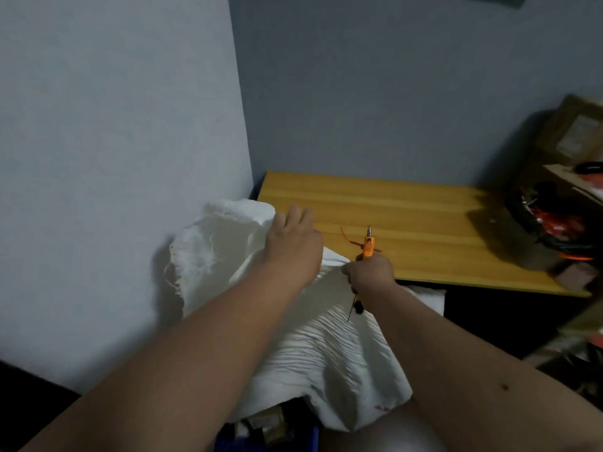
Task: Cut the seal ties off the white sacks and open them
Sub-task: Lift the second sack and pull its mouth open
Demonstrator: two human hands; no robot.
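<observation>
Right now the white sack point(293, 337) fills the lower middle of the frame, its mouth gaping toward the left wall, with a frayed upper edge at centre left. Its cloth runs in tight wrinkles from the middle down to the bottom centre, where a small red mark shows near its lower edge.

Your left hand point(292, 246) sits at the centre of the frame, fingers curled over the sack's upper rim and gripping the cloth. Your right hand point(370, 272), just right of centre, is closed around an orange cutter point(368, 244) whose metal tip points up over the table; the same hand also pinches a bunched fold of the sack. A thin dark cord hangs from beneath that hand across the cloth.

An orange seal tie point(347, 238) lies on the wooden table point(424, 223), just left of the cutter's tip, apart from the sack.

The table stretches from centre to right. At the right edge, dark items with red and orange parts point(554, 223) are too blurred to identify, with a cardboard box point(574, 132) above them. Blue-grey walls point(114, 125) fill the upper frame.
</observation>
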